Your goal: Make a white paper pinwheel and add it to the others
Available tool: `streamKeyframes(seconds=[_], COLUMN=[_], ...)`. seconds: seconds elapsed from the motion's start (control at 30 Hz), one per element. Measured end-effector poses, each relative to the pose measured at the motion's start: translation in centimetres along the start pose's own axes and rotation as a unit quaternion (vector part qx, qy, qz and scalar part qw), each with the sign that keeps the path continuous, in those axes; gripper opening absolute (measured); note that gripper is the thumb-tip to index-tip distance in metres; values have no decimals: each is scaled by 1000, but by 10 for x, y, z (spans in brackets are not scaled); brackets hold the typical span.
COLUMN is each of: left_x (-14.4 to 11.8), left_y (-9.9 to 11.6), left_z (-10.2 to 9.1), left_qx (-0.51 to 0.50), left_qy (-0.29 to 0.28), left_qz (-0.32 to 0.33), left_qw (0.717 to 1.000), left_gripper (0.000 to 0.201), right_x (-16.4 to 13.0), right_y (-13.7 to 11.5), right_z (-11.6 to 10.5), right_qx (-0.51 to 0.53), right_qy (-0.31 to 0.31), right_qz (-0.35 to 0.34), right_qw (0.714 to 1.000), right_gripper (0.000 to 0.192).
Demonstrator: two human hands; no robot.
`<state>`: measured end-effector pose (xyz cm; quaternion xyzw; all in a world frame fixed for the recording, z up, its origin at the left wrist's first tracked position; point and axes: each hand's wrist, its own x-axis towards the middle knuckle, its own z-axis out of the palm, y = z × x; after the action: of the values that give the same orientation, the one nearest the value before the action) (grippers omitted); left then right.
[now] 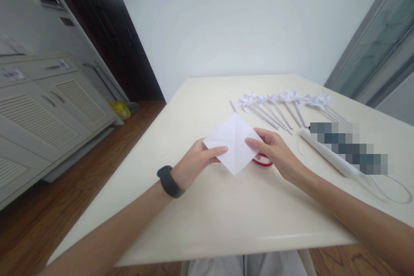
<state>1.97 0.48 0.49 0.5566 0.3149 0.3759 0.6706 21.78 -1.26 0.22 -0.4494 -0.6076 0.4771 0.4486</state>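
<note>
Hands, left [197, 161] and right [274, 151], pinch opposite corners of a square paper sheet [233, 142] lying diamond-wise between them on the bench [200, 215].

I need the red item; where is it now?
The red item lies on the table, mostly hidden under the right hand, beside the white paper.

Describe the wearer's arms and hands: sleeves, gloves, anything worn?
Both forearms are bare, no sleeves in view. Left hand and right hand are ungloved, no rings visible. A plain black band, like a fitness tracker, sits on the left wrist; right wrist bare.
</note>
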Motion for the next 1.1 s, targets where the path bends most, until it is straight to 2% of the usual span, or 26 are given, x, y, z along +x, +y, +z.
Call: streamKeyframes(seconds=[0.2, 0.3, 0.4, 0.53, 0.63, 0.77, 0.9, 1.0, 1.1], left_x=[-2, 0, 3, 7, 9, 11, 9, 9, 10], left_y=[-4, -4, -3, -1, -2, -4, -3, 0, 2], left_z=[2, -2, -7, -15, -22, -29, -29, -24, -21], left_qx=[56, 87, 103, 116, 138, 122, 89, 67, 68], left_qy=[39, 66, 87, 108, 118, 126, 120, 106, 121], left_qz=[8, 10, -3, -35, -45, -16, 14, 51, 73], left_qw=[998, 994, 991, 987, 982, 984, 989, 991, 988], left_gripper=[40, 36, 36, 30, 24, 28, 31, 30, 27], right_x=[-1, 1, 7, 15, 19, 21, 24, 25, 23], right_y=[0, -1, -2, 3, 10, 23, 34, 34, 25], right_z=[3, 1, -9, -29, -42, -49, -46, -43, -39], right_qx=[-27, -110, -226, -293, -337, -386, -406, -400, -367], right_qy=[-33, -30, -8, -35, -33, -29, -27, -16, -24], right_qz=[13, -7, -33, -16, -8, 11, 33, 47, 67], right_qw=[999, 993, 973, 955, 941, 922, 913, 915, 927], right_gripper=[24, 28, 33, 18, 18, 25, 26, 26, 31])
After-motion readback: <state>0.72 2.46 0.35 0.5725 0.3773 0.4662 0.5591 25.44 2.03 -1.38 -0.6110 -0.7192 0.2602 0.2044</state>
